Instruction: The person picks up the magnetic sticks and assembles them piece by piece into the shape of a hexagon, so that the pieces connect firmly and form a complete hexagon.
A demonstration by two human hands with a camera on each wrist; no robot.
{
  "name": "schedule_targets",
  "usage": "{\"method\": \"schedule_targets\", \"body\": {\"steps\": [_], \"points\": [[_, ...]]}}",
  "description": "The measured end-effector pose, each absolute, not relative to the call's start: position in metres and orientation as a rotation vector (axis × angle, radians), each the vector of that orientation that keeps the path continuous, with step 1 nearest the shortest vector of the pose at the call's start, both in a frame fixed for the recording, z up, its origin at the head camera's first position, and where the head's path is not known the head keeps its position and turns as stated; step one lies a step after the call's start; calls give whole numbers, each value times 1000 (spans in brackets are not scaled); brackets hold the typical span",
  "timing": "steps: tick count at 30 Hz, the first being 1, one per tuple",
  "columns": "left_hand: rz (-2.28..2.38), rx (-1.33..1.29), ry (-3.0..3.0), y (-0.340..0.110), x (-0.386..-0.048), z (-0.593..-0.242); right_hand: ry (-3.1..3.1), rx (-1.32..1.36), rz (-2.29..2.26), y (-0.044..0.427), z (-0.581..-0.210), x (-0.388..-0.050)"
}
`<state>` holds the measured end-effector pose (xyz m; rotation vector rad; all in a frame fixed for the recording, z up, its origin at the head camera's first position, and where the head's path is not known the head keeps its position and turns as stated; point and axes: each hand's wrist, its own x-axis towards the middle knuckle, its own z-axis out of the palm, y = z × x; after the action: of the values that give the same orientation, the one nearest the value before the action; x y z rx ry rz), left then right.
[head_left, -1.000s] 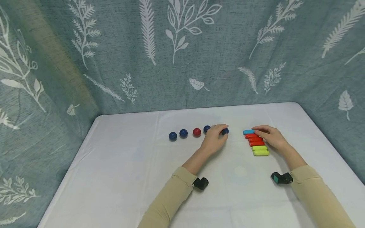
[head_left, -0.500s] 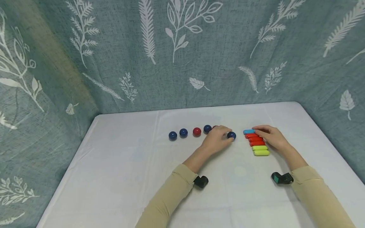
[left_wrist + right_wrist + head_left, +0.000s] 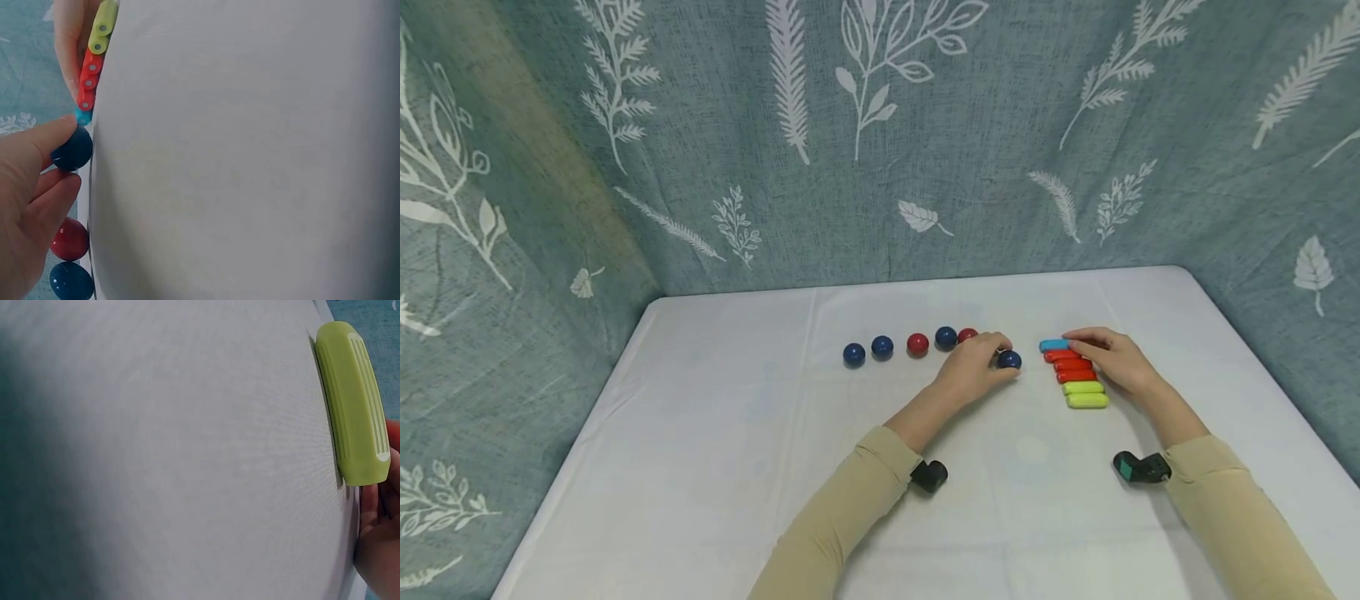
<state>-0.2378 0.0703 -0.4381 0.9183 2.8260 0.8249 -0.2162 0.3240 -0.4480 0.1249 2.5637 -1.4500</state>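
Ball [image 3: 1011,361], dark blue, sits left of the light blue bar [image 3: 1051,345] and slightly to its near side, a short gap apart. From my remote seat I see the left hand [image 3: 972,368] pinching the ball between thumb and fingers. The bar's long axis runs crosswise, left end toward the ball; at its right end the nearer, right hand [image 3: 1108,357] pinches it. Red bars [image 3: 1076,366] and yellow-green bars [image 3: 1087,401] lie on its near side; five other balls [image 3: 917,344] show farther left of it.
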Motion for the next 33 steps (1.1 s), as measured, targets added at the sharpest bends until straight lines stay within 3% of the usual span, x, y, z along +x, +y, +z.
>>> {"method": "schedule_targets", "body": {"steps": [8, 15, 33], "points": [[1048, 846, 2693, 60, -236, -442, 2541, 101, -1462, 322, -447, -216], [955, 934, 2738, 44, -231, -442, 2538, 96, -1446, 322, -445, -216], [958, 865, 2720, 6, -211, -438, 2538, 110, -1405, 325, -446, -214]]}}
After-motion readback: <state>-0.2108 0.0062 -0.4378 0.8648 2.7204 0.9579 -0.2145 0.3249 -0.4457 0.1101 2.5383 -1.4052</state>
